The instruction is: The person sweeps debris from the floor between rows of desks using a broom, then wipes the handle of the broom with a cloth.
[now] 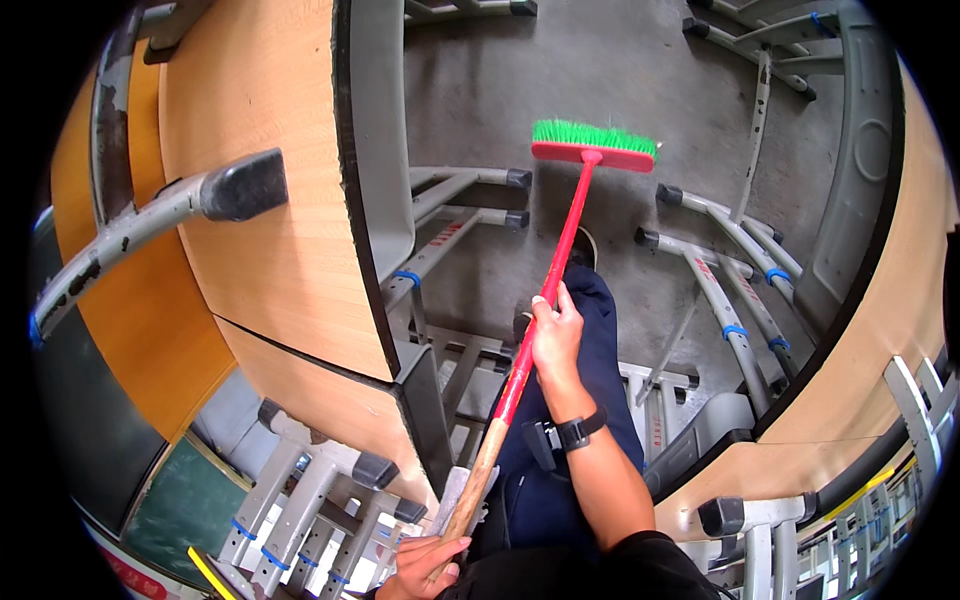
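Note:
A broom with a red head and green bristles [593, 142] rests on or just above the grey floor ahead of me. Its handle [517, 375] is red above and bare wood toward my body. My right hand [556, 330] is wrapped around the red part at mid-length, a black strap on its wrist. Near the wooden end, at the bottom of the view, my left hand [427, 564] grips the handle. A greyish cloth-like thing [450, 495] lies beside the wooden part; what it is, I cannot tell.
Wood-topped desks [285, 187] stand at the left, with more desks [810, 465] at the right. Upturned metal chair or stool legs [127, 247] rise above them. Desk feet [480, 178] reach into the aisle from both sides. Bare concrete floor [600, 67] shows ahead.

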Demonstrator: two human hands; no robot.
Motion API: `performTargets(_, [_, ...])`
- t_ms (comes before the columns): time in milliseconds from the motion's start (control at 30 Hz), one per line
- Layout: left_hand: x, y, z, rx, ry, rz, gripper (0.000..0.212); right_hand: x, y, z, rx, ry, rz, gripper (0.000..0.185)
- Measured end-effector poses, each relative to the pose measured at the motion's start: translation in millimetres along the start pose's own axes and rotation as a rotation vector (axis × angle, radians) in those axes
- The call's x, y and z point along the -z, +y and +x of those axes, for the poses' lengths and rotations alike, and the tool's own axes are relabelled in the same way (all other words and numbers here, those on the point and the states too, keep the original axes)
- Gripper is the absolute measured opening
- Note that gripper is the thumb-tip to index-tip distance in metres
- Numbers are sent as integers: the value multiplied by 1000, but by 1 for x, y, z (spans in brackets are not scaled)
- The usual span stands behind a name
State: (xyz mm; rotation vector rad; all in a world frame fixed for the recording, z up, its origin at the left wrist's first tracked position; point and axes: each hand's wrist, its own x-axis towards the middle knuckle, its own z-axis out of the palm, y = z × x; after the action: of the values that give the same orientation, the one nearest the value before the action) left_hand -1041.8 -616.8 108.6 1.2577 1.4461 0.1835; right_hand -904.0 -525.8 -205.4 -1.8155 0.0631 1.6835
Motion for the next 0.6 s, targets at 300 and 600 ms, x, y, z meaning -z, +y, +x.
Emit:
performTargets(300, [15, 23, 3, -6, 76, 76, 41, -1, 32, -24, -160, 17, -28, 29])
performTargets(600, [13, 16, 1, -111, -136, 182, 28, 2, -1, -23, -339, -178, 458, 28])
